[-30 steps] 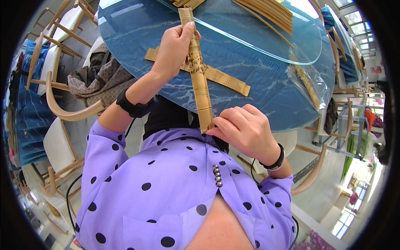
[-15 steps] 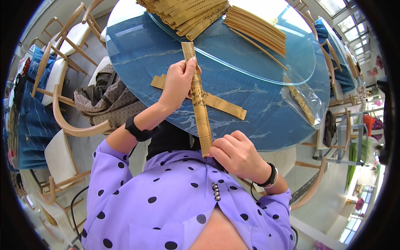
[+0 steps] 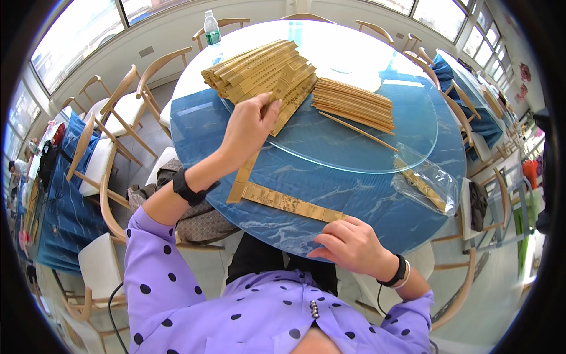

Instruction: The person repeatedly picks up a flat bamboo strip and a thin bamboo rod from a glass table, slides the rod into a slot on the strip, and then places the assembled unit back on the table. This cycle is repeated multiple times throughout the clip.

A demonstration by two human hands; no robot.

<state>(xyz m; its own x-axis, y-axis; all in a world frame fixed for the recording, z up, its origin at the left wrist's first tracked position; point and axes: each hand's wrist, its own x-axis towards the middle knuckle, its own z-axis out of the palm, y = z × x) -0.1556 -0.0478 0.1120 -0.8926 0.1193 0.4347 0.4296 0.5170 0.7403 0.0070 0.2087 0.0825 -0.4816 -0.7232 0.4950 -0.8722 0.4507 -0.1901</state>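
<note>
My left hand (image 3: 250,127) is closed on a long gold printed paper strip (image 3: 249,168) that runs diagonally. Its upper part overlaps a fanned pile of similar gold strips (image 3: 253,71), and its lower end meets another gold strip (image 3: 292,202) lying on the blue table. My right hand (image 3: 354,245) rests at the table's near edge, beside the right end of that lying strip. Its fingers are loosely curled with a gap at the thumb, and I see nothing in them.
Thin brown sticks (image 3: 354,103) lie side by side on the glass turntable (image 3: 407,127), one apart from the rest. A clear plastic bag (image 3: 433,186) with a gold strip inside lies at right. Further back stands a water bottle (image 3: 211,28). Chairs surround the table; a patterned bag (image 3: 203,224) is at left.
My left hand has carried the strip forward to the pile. My right hand has come off the strip's near end and moved slightly right and down. The view has tilted up.
</note>
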